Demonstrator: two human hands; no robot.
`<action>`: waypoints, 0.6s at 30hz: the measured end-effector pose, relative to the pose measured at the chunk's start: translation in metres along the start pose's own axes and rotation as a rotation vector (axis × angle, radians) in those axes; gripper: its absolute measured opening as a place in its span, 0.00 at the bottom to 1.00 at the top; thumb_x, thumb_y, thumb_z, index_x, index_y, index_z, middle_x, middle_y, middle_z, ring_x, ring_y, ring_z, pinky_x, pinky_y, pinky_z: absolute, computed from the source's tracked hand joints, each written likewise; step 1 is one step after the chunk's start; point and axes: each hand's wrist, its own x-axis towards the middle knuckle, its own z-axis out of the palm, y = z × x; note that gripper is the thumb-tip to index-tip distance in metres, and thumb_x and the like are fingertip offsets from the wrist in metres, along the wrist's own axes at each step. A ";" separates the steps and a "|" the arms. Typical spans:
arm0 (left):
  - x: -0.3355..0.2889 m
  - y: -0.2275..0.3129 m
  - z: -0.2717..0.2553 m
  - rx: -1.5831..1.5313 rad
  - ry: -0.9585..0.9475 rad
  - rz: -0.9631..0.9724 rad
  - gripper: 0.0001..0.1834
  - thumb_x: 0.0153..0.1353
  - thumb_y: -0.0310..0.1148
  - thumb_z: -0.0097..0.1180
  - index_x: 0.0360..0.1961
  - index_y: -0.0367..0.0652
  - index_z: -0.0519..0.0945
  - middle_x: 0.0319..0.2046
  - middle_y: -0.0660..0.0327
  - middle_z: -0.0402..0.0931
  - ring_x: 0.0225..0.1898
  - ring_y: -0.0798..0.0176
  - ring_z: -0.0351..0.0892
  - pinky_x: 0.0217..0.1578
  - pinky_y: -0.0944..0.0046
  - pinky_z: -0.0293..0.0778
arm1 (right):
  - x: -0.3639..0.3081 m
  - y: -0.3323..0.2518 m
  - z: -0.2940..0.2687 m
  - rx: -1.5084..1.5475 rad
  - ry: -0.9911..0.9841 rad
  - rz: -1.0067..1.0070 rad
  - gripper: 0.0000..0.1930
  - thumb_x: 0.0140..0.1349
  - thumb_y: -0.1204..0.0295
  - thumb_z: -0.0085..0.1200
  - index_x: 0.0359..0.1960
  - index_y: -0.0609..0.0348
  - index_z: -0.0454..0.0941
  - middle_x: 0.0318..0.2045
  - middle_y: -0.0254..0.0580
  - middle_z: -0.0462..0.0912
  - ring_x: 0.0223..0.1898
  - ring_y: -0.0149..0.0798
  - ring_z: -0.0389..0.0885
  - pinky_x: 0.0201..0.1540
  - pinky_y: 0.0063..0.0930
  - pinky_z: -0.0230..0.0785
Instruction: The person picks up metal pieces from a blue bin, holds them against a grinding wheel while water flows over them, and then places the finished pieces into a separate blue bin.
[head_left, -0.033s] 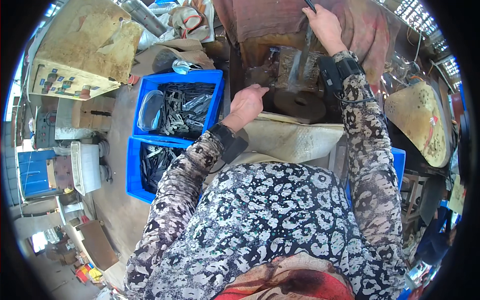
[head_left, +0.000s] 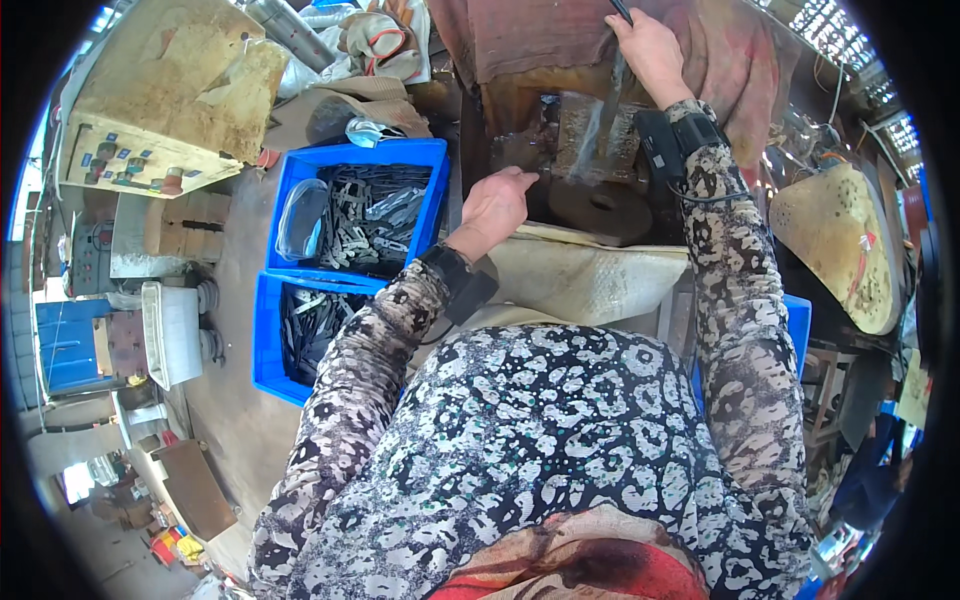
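At the top of the head view my right hand [head_left: 648, 58] is closed round the black grip of a lever [head_left: 621, 12]. My left hand [head_left: 496, 207] is held low at the left of a wet machine bed, fingers curled in and thumb and forefinger toward the bed. Whatever those fingers may hold is too small to make out. Just right of that hand lies a dark round disc [head_left: 572, 207] with a hole in its middle. Behind the disc is a wet, rough metal block [head_left: 625, 155], with a whitish stream of liquid running down onto it.
Two blue bins [head_left: 443, 185] [head_left: 266, 335] of thin metal pieces stand at my left; the farther one also holds a clear plastic tub [head_left: 300, 225]. A control box [head_left: 165, 90] with knobs is far left. Reddish cloth [head_left: 545, 45] hangs behind the machine; a pale sheet [head_left: 600, 275] covers its front.
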 end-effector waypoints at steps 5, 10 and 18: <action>0.005 -0.002 0.004 0.011 0.000 -0.002 0.18 0.55 0.24 0.48 0.45 0.45 0.84 0.39 0.54 0.80 0.43 0.46 0.79 0.45 0.53 0.76 | 0.018 0.026 0.016 -0.008 -0.171 0.041 0.22 0.66 0.48 0.48 0.41 0.55 0.79 0.33 0.55 0.83 0.42 0.60 0.80 0.44 0.51 0.70; 0.012 -0.013 0.012 0.008 0.057 -0.017 0.18 0.54 0.23 0.49 0.44 0.45 0.84 0.40 0.53 0.80 0.42 0.46 0.79 0.45 0.54 0.76 | 0.017 0.025 0.011 -0.011 -0.203 -0.004 0.22 0.65 0.49 0.50 0.40 0.57 0.80 0.34 0.54 0.83 0.43 0.58 0.80 0.44 0.47 0.70; 0.032 -0.035 0.020 -0.494 0.184 -0.124 0.21 0.54 0.13 0.44 0.46 0.37 0.83 0.35 0.53 0.79 0.26 0.64 0.81 0.29 0.65 0.78 | -0.135 -0.020 -0.091 0.410 -0.161 0.040 0.11 0.64 0.66 0.58 0.41 0.61 0.78 0.26 0.49 0.79 0.28 0.36 0.79 0.36 0.31 0.71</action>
